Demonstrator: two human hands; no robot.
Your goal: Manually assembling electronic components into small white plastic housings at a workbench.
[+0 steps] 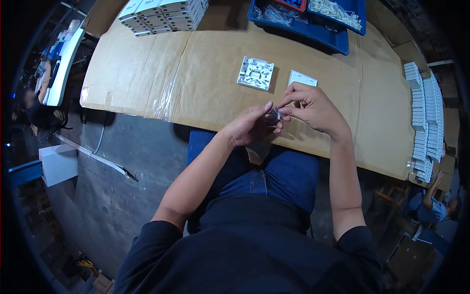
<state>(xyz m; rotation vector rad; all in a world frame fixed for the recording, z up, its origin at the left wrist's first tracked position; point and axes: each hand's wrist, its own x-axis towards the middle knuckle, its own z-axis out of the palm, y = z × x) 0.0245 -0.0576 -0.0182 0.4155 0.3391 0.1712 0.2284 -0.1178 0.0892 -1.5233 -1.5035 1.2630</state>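
Close together over the table's near edge, both my hands work at a small clear plastic bag (272,116); what is inside it is too small to make out. My left hand (247,122) is closed around the bag from the left, thumb up. From the right, my right hand (313,109) pinches the bag's upper end between thumb and fingertips. Just beyond them lies an open white square plastic box (255,73) with moulded grey-white fittings inside. A flat white cover (303,78) rests to its right, its near part hidden behind my right hand.
Cardboard covers the table (210,63). White boxes (164,15) are stacked at the far left. Blue trays (313,36) at the back hold clear bags and small white parts. Tall stacks of white pieces (425,117) line the right edge. Other people sit far left and far right.
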